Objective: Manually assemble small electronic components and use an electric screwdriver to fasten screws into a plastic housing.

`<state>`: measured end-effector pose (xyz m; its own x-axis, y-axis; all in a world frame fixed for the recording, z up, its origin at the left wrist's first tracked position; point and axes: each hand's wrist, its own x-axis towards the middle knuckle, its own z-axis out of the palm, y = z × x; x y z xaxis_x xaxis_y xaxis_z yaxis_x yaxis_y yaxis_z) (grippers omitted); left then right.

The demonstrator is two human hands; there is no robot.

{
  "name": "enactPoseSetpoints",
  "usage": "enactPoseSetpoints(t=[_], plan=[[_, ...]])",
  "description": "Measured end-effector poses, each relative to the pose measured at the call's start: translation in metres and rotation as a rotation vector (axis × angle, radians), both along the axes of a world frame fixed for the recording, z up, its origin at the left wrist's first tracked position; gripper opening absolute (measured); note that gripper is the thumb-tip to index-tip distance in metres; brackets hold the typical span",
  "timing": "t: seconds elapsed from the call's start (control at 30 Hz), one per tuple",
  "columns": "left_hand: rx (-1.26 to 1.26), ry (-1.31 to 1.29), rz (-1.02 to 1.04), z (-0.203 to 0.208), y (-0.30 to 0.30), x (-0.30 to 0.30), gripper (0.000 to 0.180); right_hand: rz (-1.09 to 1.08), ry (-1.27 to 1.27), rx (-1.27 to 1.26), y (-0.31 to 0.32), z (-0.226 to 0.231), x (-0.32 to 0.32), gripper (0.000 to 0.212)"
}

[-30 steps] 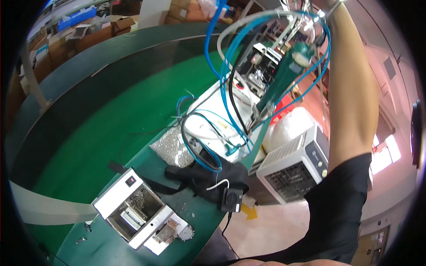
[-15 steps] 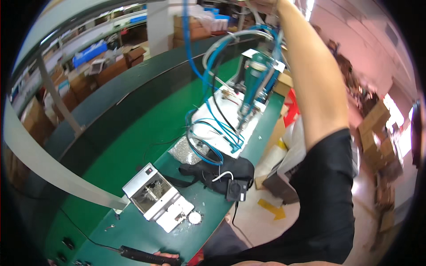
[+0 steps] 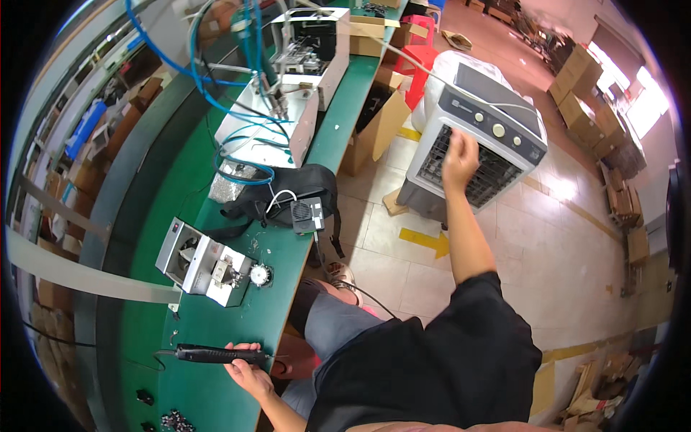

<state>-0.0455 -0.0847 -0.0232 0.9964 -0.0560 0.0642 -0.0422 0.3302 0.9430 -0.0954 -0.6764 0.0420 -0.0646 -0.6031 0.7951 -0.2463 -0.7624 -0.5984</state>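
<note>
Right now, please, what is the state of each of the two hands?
Left hand: holding a black corded tool.
Right hand: in front of the air cooler, no object visible; open or closed cannot be told.

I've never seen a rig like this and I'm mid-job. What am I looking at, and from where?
No robot here, just a person working bare-handed. A wide fisheye camera on the person's head looks down, so straight edges bend near the rim. The left hand holds a black corded tool over the green bench. The right hand is in front of a grey air cooler; I can't tell whether they touch. On the bench are a small white machine with an open bin, a black bag and, farther off, larger white equipment.
</note>
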Motion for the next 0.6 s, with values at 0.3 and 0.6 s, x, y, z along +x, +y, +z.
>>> enactPoseSetpoints(t=[0.3, 0.6], plan=[[0.039, -0.09, -0.096, -0.003, 0.013, -0.01, 0.051, 0.437, -0.04, 0.762, 0.121, -0.154, -0.104, 0.016], [0.07, -0.342, -0.175, 0.034, -0.016, -0.027, 0.066, 1.507, 0.362, 0.344, 0.304, 0.015, -0.016, 0.028]])
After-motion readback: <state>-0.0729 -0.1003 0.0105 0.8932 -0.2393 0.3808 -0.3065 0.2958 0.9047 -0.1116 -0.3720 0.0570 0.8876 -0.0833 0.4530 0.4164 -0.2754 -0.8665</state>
